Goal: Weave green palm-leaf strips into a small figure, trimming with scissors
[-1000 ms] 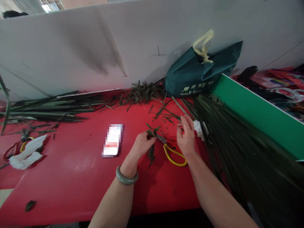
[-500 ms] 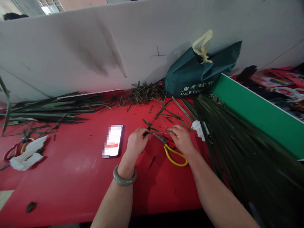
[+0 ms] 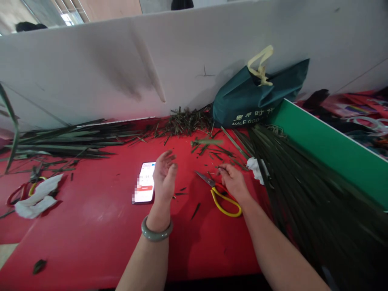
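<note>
My left hand is held up with its fingers apart and nothing in it, overlapping the right edge of the phone. A blurred green leaf piece appears beyond it, over the scattered scraps; I cannot tell whether it touches the table. My right hand has thumb and fingers pinched together, with a tiny dark bit at the tips too small to name. Just beneath that hand lie scissors with yellow and red handles, their blades pointing to the upper left.
Long green leaves spread along the right, beside a green panel. A dark green bag leans on the white partition. Leaf strips, clippings, crumpled tissue and other scissors lie on the red table.
My left hand has let go of the green leaf piece, opened, and moved left and up. The leaf piece is now farther back, blurred. My right hand stays pinched near the scissors.
</note>
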`<state>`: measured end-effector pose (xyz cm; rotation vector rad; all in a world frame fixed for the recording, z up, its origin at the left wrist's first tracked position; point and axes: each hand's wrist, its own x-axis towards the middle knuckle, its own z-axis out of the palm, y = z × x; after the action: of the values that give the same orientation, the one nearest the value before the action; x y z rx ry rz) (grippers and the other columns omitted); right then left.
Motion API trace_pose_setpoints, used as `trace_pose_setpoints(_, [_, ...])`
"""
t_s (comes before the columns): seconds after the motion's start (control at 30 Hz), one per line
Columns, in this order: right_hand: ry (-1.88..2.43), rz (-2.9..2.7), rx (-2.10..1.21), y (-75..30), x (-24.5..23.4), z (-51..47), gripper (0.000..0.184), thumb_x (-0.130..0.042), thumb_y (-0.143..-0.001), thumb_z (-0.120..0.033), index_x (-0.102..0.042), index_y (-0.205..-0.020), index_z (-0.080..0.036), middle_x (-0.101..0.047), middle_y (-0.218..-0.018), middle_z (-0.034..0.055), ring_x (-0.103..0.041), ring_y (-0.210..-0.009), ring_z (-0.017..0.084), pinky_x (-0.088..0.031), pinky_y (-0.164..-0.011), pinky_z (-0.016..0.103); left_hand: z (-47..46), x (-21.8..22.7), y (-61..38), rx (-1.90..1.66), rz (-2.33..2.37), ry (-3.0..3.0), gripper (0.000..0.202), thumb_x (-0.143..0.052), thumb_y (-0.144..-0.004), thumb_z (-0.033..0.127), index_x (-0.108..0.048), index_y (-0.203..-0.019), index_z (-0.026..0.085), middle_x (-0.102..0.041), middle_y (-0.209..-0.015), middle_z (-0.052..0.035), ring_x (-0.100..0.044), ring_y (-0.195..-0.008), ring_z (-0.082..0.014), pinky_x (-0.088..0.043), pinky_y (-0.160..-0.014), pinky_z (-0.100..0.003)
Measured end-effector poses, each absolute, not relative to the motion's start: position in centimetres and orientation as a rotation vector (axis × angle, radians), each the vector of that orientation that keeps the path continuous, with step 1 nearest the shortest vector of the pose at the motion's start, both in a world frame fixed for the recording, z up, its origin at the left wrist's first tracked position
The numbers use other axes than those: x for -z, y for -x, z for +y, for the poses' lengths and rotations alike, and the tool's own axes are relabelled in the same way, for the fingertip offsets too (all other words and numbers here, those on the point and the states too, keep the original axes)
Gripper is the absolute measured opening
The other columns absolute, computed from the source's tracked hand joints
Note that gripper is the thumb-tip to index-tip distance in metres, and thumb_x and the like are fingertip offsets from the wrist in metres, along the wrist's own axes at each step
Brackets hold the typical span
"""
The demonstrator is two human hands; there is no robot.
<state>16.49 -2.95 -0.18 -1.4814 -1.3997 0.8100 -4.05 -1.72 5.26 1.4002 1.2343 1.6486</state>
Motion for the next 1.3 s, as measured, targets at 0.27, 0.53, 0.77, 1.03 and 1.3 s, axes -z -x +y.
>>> trace_pose_setpoints(0.27, [1.176,-1.134,-1.160,-13.6,-0.4,-3.6,0.019,-0.047,-0.074,-0.037,-0.050,-0.079,-0.019,-0.058,-0.066,-0.0023,-0.040,-0.038,0.006,-0.032,-0.038,0.020,-2.5,-2.9,0.8,-1.130,1.255,-1.372,0.019,-0.052,-0.071,0.029,-0.060,-0.079,0.014,-0.063,-0.072,-0.0039,-0.057,-0.067,-0.0129,-0.044,-0.067,-0.026])
trace_pose_setpoints(0.53, [1.125,-1.070,-1.178,-13.2,-0.2,-3.9,0.018,-0.052,-0.073,-0.035,-0.053,-0.078,-0.018,-0.044,-0.049,-0.0060,-0.040,-0.045,0.008,-0.033,-0.044,0.020,-3.1,-2.5,-0.3,-0.854,1.183,-1.707,0.021,-0.046,-0.071,0.018,-0.064,-0.081,0.016,-0.064,-0.077,-0.0036,-0.057,-0.073,-0.0146,-0.042,-0.071,-0.026])
trace_pose_setpoints(0.77, [1.088,-1.043,-1.180,-13.0,-0.2,-4.1,0.017,-0.058,-0.067,-0.033,-0.059,-0.075,-0.018,-0.055,-0.073,0.0002,-0.049,-0.060,0.011,-0.041,-0.055,0.023,-3.0,-2.2,-0.4,-0.835,1.125,-1.561,0.021,-0.047,-0.071,0.021,-0.063,-0.082,0.015,-0.061,-0.068,-0.0009,-0.053,-0.063,-0.0115,-0.041,-0.061,-0.022])
trace_pose_setpoints(1.03, [1.039,-0.917,-1.231,-12.8,0.1,-4.1,0.012,-0.062,-0.064,-0.028,-0.064,-0.074,-0.021,-0.057,-0.089,0.0010,-0.051,-0.065,0.009,-0.040,-0.057,0.022,-3.2,-2.6,-1.1,-0.915,0.990,-1.261,0.018,-0.052,-0.068,0.024,-0.060,-0.078,0.012,-0.057,-0.061,0.0008,-0.048,-0.052,-0.0076,-0.039,-0.054,-0.020])
trace_pose_setpoints(1.3, [1.041,-0.888,-1.302,-12.6,-0.3,-4.3,0.010,-0.063,-0.062,-0.026,-0.064,-0.070,-0.020,-0.058,-0.087,0.0004,-0.046,-0.057,0.007,-0.036,-0.050,0.020,-3.2,-2.3,-1.0,-0.929,0.999,-1.292,0.014,-0.052,-0.069,0.024,-0.058,-0.070,0.012,-0.058,-0.064,-0.0005,-0.051,-0.060,-0.0098,-0.042,-0.061,-0.022])
